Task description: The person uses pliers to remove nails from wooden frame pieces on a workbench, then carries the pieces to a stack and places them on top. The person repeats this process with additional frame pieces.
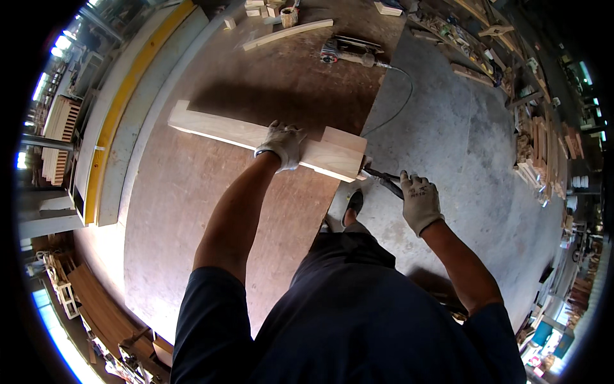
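A long pale wooden piece (pixel 220 130) with a thicker block at its right end lies across the brown work table (pixel 185 211). My left hand (pixel 281 146), in a light work glove, is closed over the middle of the piece, fingers over its far side. To the right, my gloved right hand (pixel 420 200) grips black-handled pliers (pixel 389 181). Their jaws are at the block's right end, just past the table edge; what they bite on is too small to make out.
A power tool (pixel 348 52) with a thin hose lies at the table's far right edge. Behind it are a curved wooden strip (pixel 288 34), a small pot (pixel 289 16) and several wood offcuts. Lumber stacks (pixel 537 147) line the right side. A yellow-striped beam (pixel 131 93) runs along the left.
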`<state>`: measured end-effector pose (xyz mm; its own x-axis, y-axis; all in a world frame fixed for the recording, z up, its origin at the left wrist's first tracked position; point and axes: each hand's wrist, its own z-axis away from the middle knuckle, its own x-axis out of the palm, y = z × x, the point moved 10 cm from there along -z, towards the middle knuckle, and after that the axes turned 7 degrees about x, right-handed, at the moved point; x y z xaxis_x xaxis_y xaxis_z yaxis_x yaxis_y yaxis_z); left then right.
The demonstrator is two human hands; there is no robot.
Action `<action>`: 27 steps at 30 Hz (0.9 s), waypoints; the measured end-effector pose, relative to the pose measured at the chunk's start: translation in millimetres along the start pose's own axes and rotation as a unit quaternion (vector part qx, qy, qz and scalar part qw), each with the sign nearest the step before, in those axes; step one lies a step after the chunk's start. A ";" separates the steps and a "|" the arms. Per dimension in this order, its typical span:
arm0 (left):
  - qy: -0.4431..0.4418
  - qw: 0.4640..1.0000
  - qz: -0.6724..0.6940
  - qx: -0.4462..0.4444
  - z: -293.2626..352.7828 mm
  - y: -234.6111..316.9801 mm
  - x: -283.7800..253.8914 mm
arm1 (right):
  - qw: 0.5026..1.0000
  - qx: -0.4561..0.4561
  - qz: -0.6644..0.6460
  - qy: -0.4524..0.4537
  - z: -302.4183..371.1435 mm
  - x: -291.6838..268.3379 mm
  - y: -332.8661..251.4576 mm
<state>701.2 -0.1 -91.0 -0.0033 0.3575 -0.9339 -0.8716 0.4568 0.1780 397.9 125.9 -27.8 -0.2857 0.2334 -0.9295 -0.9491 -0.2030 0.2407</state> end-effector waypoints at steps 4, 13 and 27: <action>-0.013 1.000 0.000 -0.005 1.8 -2.0 1.5 | 0.992 -0.040 0.110 0.040 5.4 -8.7 -19.0; 0.022 0.999 -0.023 0.027 4.8 3.0 1.6 | 0.968 -0.107 0.169 0.154 20.7 14.2 -44.4; 0.058 0.997 -0.005 0.046 0.0 -1.2 5.4 | 0.996 -0.086 -0.012 0.028 17.0 16.5 -28.3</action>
<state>702.2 1.3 -96.1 -0.0555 0.2592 -0.9642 -0.8237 0.5339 0.1909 417.9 151.7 -45.1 -0.2510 0.1882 -0.9495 -0.9177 -0.3583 0.1716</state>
